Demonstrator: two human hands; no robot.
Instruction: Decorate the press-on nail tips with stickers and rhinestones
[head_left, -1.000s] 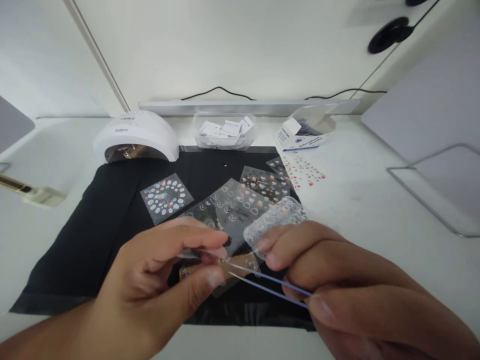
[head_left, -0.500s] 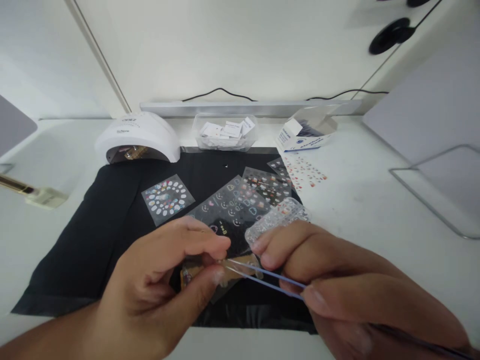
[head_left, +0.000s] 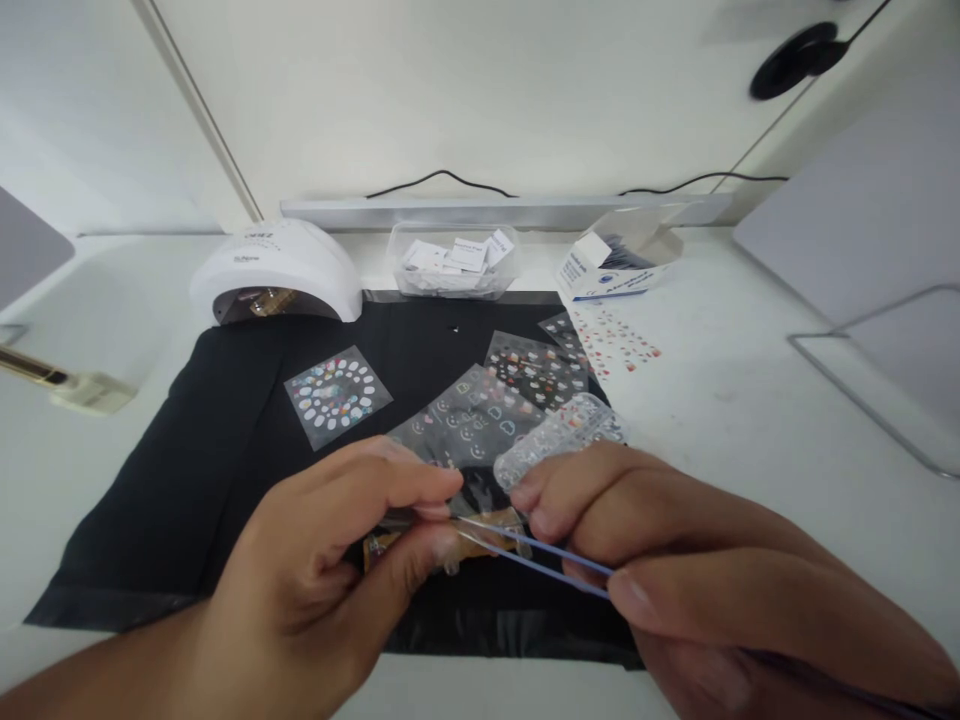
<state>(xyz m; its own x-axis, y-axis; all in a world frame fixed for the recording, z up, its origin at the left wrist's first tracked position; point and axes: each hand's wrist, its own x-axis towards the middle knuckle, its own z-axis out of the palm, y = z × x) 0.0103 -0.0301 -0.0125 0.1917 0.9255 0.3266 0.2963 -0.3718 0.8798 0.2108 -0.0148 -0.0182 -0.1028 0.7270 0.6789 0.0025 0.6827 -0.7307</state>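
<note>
Left hand (head_left: pixel 319 560) pinched narrower, hold unclear | right hand (head_left: pixel 694 560) clamped on tweezers (head_left: pixel 551 548) | tub (head_left: pixel 399 248): white packets (head_left: pixel 469 256)

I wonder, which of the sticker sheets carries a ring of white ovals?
The leftmost sheet, lying on the black mat beyond the left hand; the sheets to its right show small scattered pictures instead.
</note>
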